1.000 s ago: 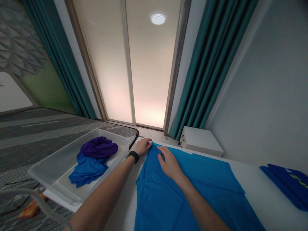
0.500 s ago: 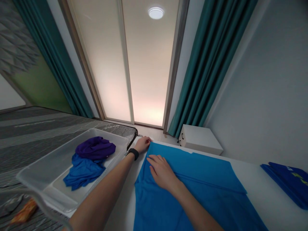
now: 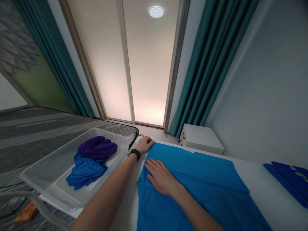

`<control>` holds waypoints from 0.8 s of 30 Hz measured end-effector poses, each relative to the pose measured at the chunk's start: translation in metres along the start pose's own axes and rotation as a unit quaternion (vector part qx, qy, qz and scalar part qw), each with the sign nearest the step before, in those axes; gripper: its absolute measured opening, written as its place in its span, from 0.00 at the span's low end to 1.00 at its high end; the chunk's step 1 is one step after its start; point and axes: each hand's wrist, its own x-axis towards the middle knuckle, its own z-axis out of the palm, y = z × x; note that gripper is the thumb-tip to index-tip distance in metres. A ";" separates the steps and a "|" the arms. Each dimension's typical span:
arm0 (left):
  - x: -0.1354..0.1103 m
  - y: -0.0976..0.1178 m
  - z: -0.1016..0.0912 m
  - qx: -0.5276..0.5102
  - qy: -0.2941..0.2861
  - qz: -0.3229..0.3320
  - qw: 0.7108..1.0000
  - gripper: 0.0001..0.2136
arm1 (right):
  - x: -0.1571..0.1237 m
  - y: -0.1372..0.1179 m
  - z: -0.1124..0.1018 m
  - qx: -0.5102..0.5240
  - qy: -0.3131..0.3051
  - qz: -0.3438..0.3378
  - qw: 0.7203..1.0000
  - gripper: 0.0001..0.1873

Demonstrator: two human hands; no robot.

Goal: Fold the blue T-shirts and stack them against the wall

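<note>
Right hand open, flat on blue cloth; left hand at its corner, grip unclear; print on navy cloth unreadable.

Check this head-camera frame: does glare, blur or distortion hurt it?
In the head view, the frosted panel glows brightest low down, without washing out the blue cloth. The wide lens visibly slants the teal curtains. The left hand and right hand show no obvious blur.
</note>
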 end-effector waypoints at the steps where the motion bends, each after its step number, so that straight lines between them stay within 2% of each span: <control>1: 0.000 0.000 0.000 -0.001 -0.001 0.000 1.000 0.10 | 0.000 0.000 0.000 0.003 -0.007 -0.001 1.000 0.27; 7: 0.000 0.000 0.000 0.005 0.000 0.001 1.000 0.06 | -0.002 -0.006 -0.006 0.018 -0.017 -0.001 1.000 0.29; 17: 0.000 -0.001 0.002 0.017 0.013 0.010 1.000 0.08 | -0.003 -0.007 -0.003 -0.003 -0.040 -0.013 0.999 0.32; 24: -0.021 0.006 -0.007 0.024 0.015 0.040 0.999 0.12 | -0.003 -0.004 0.000 -0.013 -0.042 -0.015 0.999 0.33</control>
